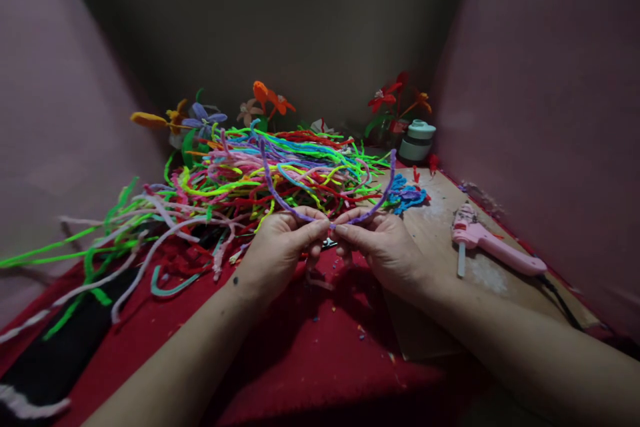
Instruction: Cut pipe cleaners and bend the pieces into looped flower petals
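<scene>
A purple pipe cleaner (pixel 277 195) is bent into a wide U, both ends pointing up. Near the middle of its curve, my left hand (pixel 286 243) pinches it between thumb and forefinger. My right hand (pixel 377 240) pinches the same pipe cleaner close beside, the thumbs nearly meeting. Both hands are held above the red cloth (pixel 320 373). Just beyond them lies a large pile of pipe cleaners (pixel 300 153) in many colours. A small silvery metal item shows below the fingertips, too small to name.
A pink glue gun (pixel 493 250) rests on a brown board (pixel 440 220) at right, with a blue pipe-cleaner piece (pixel 407 197) nearby. Pipe-cleaner flowers (pixel 273 101) stand at the back beside a pale green container (pixel 417 140). At left, loose strands cross a black item (pixel 70 340).
</scene>
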